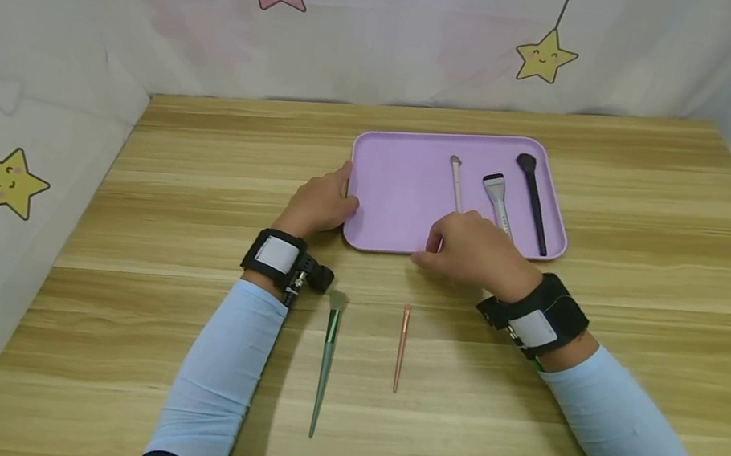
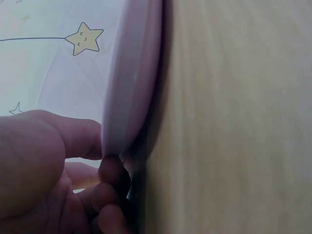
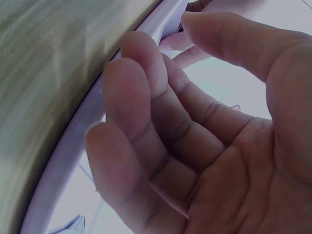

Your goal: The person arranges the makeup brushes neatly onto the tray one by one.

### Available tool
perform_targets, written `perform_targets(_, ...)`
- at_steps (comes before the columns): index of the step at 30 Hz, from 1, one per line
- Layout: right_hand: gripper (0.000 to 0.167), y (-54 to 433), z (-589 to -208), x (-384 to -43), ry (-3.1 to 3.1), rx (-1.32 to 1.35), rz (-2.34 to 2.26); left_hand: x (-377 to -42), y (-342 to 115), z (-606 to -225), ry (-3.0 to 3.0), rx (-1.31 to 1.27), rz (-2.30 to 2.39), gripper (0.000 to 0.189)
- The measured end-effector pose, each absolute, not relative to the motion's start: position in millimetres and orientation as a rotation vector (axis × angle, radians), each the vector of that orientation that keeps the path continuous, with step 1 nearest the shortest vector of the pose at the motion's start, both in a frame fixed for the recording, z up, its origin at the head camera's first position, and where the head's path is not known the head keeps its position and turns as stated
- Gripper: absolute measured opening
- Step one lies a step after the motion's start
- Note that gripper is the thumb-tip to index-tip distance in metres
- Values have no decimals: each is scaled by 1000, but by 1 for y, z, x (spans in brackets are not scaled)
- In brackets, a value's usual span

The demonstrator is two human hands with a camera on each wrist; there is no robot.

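A lilac tray (image 1: 404, 178) lies at the back of the table. At its left end, my left hand (image 1: 320, 202) grips the rim; the left wrist view has the thumb and fingertips on the tray's edge (image 2: 129, 73). My right hand (image 1: 481, 257) is over the front rim, fingers bent loosely. Nothing shows between its thumb and fingers (image 3: 126, 97) in the right wrist view. Inside the tray are a slim pale makeup brush (image 1: 456, 180), a flat grey brush (image 1: 495, 194) and a black brush (image 1: 535, 201). The right hand hides the lower end of the pale handle.
In front of the tray, a green makeup brush (image 1: 328, 352) and a short copper-coloured brush (image 1: 401, 348) lie apart on the wooden table (image 1: 189, 229). Behind it hangs a white cloth (image 1: 383, 44) printed with stars. Each wrist wears a black camera strap (image 1: 274, 254).
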State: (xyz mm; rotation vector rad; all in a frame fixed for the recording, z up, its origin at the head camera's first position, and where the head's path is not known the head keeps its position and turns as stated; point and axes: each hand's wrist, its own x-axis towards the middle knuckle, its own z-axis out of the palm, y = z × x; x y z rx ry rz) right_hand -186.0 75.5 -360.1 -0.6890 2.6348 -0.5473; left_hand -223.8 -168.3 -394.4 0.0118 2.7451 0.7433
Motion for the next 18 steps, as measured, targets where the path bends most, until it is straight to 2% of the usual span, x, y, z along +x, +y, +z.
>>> perform_targets(18,28,70,-360,-178,2618,-722,-481,-226,-169,-397,2750,13,740,72)
